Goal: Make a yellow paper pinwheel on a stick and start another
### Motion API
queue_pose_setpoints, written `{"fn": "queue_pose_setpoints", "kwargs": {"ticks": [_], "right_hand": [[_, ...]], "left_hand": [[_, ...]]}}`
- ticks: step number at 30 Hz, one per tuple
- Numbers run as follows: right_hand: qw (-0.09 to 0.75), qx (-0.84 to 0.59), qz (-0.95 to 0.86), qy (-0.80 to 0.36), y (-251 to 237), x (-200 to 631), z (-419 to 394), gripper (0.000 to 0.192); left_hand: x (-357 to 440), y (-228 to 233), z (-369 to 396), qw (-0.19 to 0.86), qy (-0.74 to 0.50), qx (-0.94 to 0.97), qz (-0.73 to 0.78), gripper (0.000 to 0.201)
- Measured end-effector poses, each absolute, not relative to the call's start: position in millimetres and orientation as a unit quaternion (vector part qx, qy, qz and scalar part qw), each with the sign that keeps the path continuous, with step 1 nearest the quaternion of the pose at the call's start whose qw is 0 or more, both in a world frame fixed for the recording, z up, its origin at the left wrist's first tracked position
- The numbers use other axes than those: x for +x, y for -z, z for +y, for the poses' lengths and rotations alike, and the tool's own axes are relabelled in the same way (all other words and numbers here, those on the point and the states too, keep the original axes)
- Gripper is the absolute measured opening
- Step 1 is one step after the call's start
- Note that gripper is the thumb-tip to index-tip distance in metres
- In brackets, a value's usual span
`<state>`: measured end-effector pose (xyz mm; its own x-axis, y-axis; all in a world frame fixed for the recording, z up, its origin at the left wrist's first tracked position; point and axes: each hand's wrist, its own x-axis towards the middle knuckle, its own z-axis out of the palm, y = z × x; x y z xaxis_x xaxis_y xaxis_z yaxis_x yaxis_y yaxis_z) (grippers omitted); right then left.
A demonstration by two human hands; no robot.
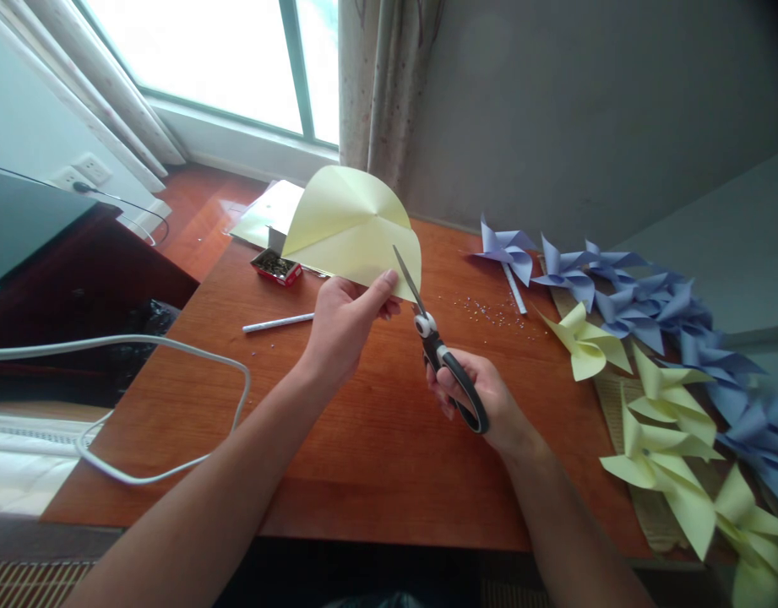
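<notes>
A pale yellow sheet of paper [344,215] with rounded edges and crease lines is held up above the table. My left hand [354,317] pinches its lower edge, thumb on top. In my right hand [474,388] is a pair of scissors [430,333] with black and white handles. The blades point up and away and meet the paper's lower right edge, close to my left thumb. Whether the blades are fully closed is hard to make out. Behind my left hand lies a thin patterned paper stick [278,323].
A small red box [277,268] of metal pins stands beyond my left hand. Purple pinwheels [629,312] and yellow pinwheels [661,456] lie along the table's right side, some over cardboard [612,414]. Tiny scraps [490,314] dot the wooden table [389,473]. A white cable [166,339] loops at left.
</notes>
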<state>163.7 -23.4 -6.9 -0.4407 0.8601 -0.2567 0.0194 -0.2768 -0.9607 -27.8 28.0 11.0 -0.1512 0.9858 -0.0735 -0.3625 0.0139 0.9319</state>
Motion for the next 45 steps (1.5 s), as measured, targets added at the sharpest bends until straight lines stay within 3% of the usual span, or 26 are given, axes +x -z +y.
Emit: {"fn": "queue_pose_setpoints", "kwargs": {"ticks": [45], "right_hand": [[0.291, -0.401, -0.513, -0.701, -0.6, 159.3, -21.4, 0.05]], "left_hand": [[-24.6, -15.0, 23.0, 0.584, -0.621, 0.292, 0.433, 0.029]]}}
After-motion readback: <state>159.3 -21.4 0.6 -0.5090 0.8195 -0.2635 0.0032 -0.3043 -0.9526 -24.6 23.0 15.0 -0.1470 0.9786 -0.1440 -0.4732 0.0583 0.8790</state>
